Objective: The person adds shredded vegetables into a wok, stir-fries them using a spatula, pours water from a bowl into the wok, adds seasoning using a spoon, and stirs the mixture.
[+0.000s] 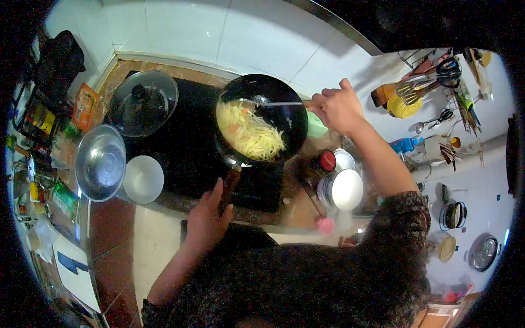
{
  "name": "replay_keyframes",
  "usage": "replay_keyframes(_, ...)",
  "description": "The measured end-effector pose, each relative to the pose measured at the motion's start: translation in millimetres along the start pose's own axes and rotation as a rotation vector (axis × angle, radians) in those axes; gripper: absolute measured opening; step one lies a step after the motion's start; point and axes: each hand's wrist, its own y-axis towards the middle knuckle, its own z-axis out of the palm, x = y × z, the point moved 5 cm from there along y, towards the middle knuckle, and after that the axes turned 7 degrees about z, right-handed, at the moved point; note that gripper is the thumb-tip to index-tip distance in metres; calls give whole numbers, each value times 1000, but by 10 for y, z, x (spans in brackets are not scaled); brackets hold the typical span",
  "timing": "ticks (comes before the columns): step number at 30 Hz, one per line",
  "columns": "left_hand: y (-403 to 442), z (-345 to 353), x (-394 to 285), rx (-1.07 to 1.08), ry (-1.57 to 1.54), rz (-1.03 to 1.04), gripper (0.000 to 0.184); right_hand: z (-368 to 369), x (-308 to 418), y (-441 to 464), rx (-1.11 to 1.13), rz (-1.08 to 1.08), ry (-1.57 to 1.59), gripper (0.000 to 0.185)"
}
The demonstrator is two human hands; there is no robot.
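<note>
A black wok (295,123) sits on the dark stovetop, tilted view from above, with pale yellow shreds (257,138) that look like potato heaped at its left and lower side. A few orange bits lie among them. My left hand (209,220) is closed round the wok's dark handle (230,188), which points toward me. Raised at the wok's right side, my right hand (337,109) grips a spatula by its handle. The thin metal shaft of the spatula (284,103) reaches across the wok, and its head is partly lost among the food at the left.
Left on the stove lies a glass lid (158,104); a metal basin (101,164) and a white bowl (143,179) stand nearer me. Bowls (347,189) and a red-lidded jar (327,160) are at the right. Utensils (407,98) hang on the right wall.
</note>
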Motion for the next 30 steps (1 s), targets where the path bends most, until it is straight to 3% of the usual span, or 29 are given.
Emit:
replay_keyframes(3,-7,21,28,18,8,0,65,-69,14,-331,-139,-93,46,16)
replay_keyframes(5,-2,26,37,-122,80,181,62,-129,-2,-590,-156,-84,84,18)
replay_keyframes(8,11,30,29,-77,56,148,62,-186,-70,-929,-221,-74,60,24)
replay_keyframes(15,6,40,58,-87,49,200,62,-721,-383,-1261,-50,91,-56,35)
replay_keyframes(18,16,28,40,-98,76,209,62,-861,-351,-1208,-126,18,-188,32)
replay_keyframes(20,20,-1,13,-67,57,188,62,-816,-129,-1071,-1,-79,-162,30)
replay_keyframes(21,19,1,16,-65,59,190,62,-653,-68,-1001,46,-57,-49,32)
replay_keyframes(23,22,4,14,-72,46,196,62,-200,10,-864,196,64,-179,37)
replay_keyframes(24,37,3,7,-76,45,200,62,-258,124,-822,74,99,-132,35)
replay_keyframes(30,36,11,21,-97,75,223,63,-115,-59,-693,160,279,-30,29)
